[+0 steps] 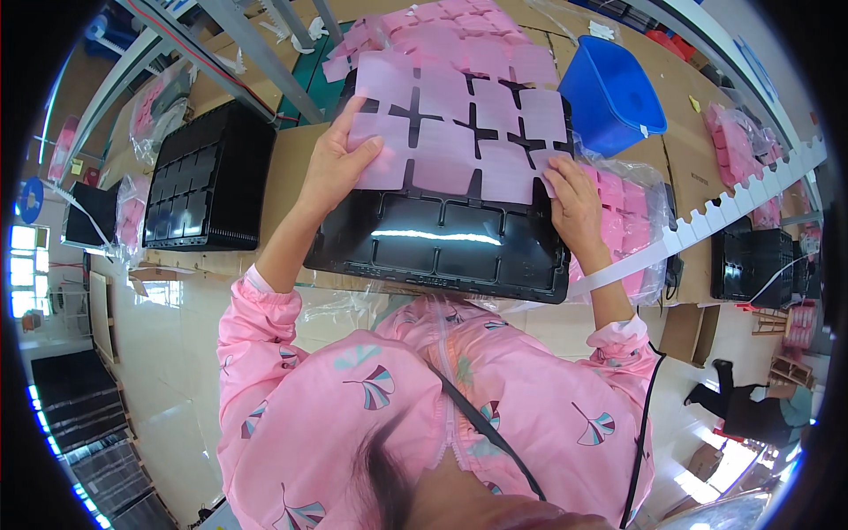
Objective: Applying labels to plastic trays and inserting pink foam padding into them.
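Note:
A thin pink foam sheet (442, 146) with cross-shaped cut-outs lies over the far part of a black plastic tray (424, 256) with rectangular compartments. My left hand (340, 163) grips the sheet's left edge, its thumb lying on top and the other fingers along the side. At the near right corner of the sheet, my right hand (576, 199) pinches the edge with bent fingers, beside the tray's right rim. The tray's near row of compartments shows bare in front of the sheet.
More pink sheets (442, 31) lie behind the tray. A blue bin (609, 97) stands at the far right. Stacked black trays (208, 181) sit at the left. Bagged pink sheets (632, 221) and a white notched strip (707, 225) are at the right; grey metal posts (265, 57) rise far left.

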A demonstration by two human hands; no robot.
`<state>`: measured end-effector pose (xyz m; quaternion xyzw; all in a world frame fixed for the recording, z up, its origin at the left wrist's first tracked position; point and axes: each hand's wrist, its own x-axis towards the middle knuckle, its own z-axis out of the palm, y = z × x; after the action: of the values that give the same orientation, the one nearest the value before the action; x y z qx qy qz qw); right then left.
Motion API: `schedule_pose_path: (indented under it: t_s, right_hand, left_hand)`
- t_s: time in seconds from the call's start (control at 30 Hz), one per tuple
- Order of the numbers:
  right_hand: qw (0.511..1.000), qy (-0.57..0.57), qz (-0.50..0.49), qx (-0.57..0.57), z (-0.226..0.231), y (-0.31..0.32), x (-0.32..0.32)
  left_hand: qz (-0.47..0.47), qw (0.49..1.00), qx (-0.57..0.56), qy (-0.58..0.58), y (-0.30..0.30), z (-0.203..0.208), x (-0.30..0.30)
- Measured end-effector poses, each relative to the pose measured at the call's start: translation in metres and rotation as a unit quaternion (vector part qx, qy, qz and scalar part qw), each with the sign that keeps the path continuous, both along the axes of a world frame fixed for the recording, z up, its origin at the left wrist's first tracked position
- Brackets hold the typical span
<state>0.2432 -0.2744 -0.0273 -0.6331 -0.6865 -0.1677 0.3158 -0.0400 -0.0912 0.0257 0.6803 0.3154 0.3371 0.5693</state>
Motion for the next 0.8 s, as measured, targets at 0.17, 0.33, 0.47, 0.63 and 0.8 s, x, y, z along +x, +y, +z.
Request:
schedule_pose_path:
  t_s: [0.17, 0.33, 0.47, 0.63, 0.8]
  right_hand:
    - [1.0, 0.017, 0.016, -0.005, 0.004, -0.005, -0.006]
    - [0.999, 0.026, 0.03, -0.024, 0.009, -0.02, -0.014]
    - [0.997, 0.042, 0.038, -0.049, 0.012, -0.035, -0.022]
    - [0.994, 0.061, 0.058, -0.065, 0.014, -0.048, -0.033]
    - [0.992, 0.073, 0.072, -0.076, 0.015, -0.057, -0.044]
  left_hand:
    - [-0.003, 1.0, 0.001, 0.004, 0.005, -0.002, -0.008]
    - [-0.023, 0.986, -0.162, 0.012, 0.004, -0.01, -0.022]
    - [-0.017, 0.982, -0.188, 0.02, -0.007, -0.018, -0.032]
    - [-0.017, 0.982, -0.183, 0.035, -0.022, -0.014, -0.044]
    - [-0.017, 0.981, -0.181, 0.067, -0.031, -0.011, -0.058]
